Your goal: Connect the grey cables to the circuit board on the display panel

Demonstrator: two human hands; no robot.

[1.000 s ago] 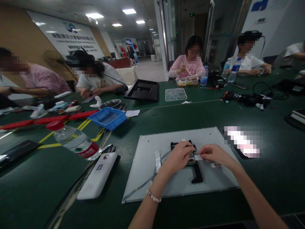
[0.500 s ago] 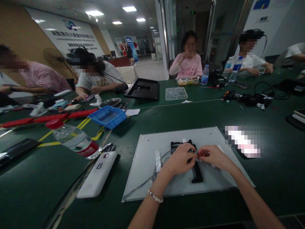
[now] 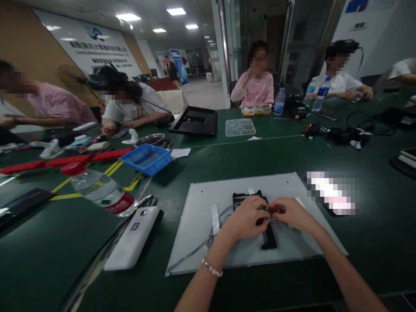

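Worn on my head, my one camera looks forward and down over the white panel (image 3: 198,208), near below me (and far beyond it).

Green table (image 3: 286,158), white panel (image 3: 195,229), blue tray (image 3: 160,164)

I'm standing in an office: large wall sign (image 3: 61,37) with logo (image 3: 93,32) and lettering (image 3: 100,50), ceiling lights (image 3: 176,12), glass doors (image 3: 302,47). People (image 3: 260,89) sit around one broad green tabletop (image 3: 201,167).
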